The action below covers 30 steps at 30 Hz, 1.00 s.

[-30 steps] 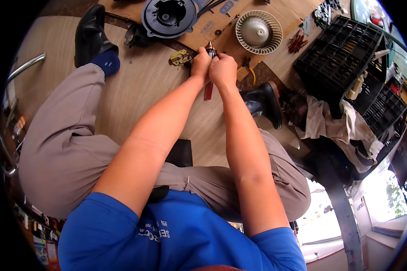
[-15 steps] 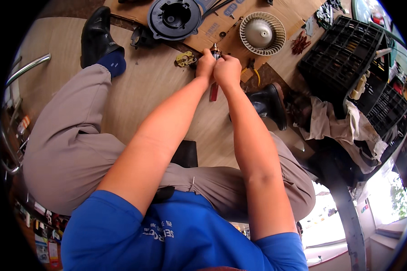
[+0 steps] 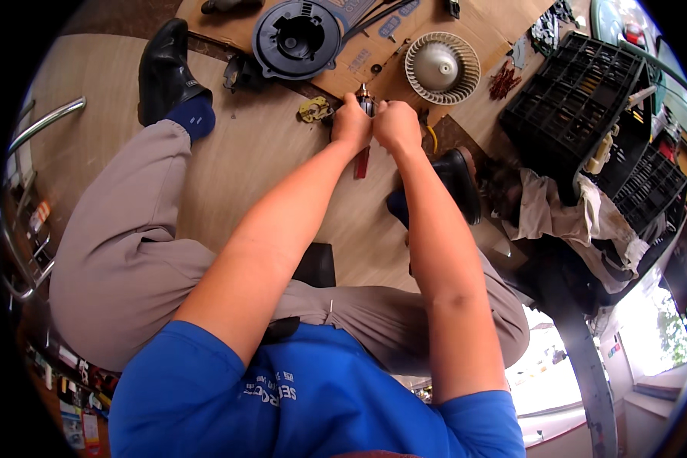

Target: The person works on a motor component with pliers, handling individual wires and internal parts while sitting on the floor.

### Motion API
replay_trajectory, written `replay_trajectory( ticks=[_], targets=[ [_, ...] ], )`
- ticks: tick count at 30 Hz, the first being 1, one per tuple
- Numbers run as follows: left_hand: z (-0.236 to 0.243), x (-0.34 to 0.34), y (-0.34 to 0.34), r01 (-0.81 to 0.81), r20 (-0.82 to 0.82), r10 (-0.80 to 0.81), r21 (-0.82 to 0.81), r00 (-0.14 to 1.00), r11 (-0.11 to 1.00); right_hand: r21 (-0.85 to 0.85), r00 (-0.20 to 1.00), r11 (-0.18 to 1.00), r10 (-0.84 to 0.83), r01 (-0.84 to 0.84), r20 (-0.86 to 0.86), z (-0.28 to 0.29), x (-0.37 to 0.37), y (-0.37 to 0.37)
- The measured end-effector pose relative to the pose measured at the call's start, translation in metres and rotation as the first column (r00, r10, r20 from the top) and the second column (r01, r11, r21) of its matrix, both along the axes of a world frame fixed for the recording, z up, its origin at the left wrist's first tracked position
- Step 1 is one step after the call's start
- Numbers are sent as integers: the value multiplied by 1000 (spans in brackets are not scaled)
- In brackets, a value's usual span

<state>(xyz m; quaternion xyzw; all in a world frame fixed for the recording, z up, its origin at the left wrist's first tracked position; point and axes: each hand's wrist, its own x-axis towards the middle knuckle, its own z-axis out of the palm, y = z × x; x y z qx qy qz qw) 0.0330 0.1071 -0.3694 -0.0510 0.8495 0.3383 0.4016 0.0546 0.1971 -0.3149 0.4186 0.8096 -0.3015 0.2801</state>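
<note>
Left hand is clamped round a copper-tipped metal part by the cardboard's near edge, right hand curled just beside, its grip unclear, pale fan wheel and black round housing lying beyond.

White lettering, Latin letters plus smaller characters, is printed on the chest of the blue shirt. Blue printed blocks with pale characters are seen on the cardboard sheet, with fainter print nearby; too small to be read. A tiny pale mark is borne by the black boot, illegible. Print on the packages at lower left is blurred, nothing legible.
</note>
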Motion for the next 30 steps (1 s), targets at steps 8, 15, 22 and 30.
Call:
replay_trajectory(
  ticks=[8,15,22,30],
  targets=[
    [-4,8,-2,23,-4,-23,65,1000,998,-141,948,940,-319,312,-24,-29,9,-12],
    [-47,15,-6,-169,138,157,80,978,982,-484,486,312,-825,818,290,-15,-2,-12],
    [-38,9,-1,-318,266,285,90,921,944,-491,421,214,-831,845,363,-19,2,-6],
    [-12,3,-12,-62,-13,64,119,998,991,-285,928,890,-372,355,-5,-16,9,14]
  ],
)
